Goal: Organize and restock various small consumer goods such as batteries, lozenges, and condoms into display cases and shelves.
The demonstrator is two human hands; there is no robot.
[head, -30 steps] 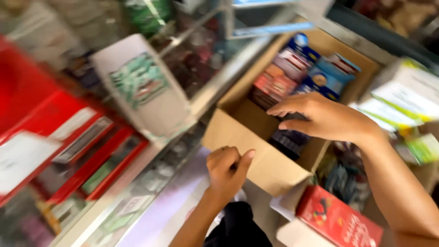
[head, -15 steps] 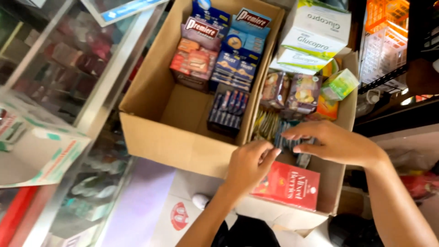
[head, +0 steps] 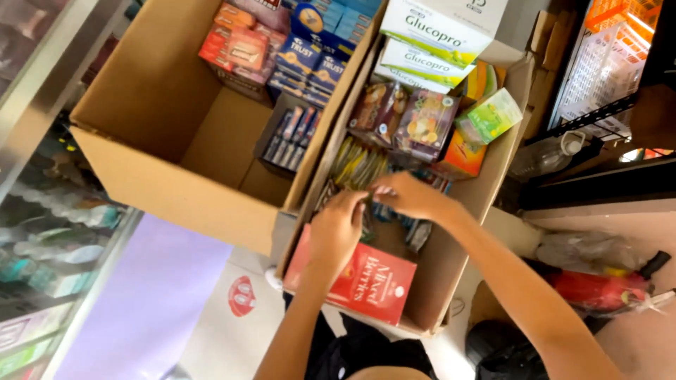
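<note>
Nearest the person, at the close end of the narrow cardboard box [head: 503, 151], lies a flat red packet [head: 366, 285], smooth and shiny. Just above that red packet, both hands meet inside the box. The left hand [head: 338, 229] curls down, fingers bent onto small dark sachets [head: 391, 211]. The right hand [head: 408, 195] is beside it, fingers bent onto the same sachets; I cannot tell if either one pinches them. Past the red packet stand thin gold sachets [head: 355, 163], then glossy purple fruit packs [head: 408, 119], then white and green cartons [head: 429, 35]. Left of the red packet sits a big brown box [head: 155, 112] with blue and red packs [head: 282, 49] at its far end.
</note>
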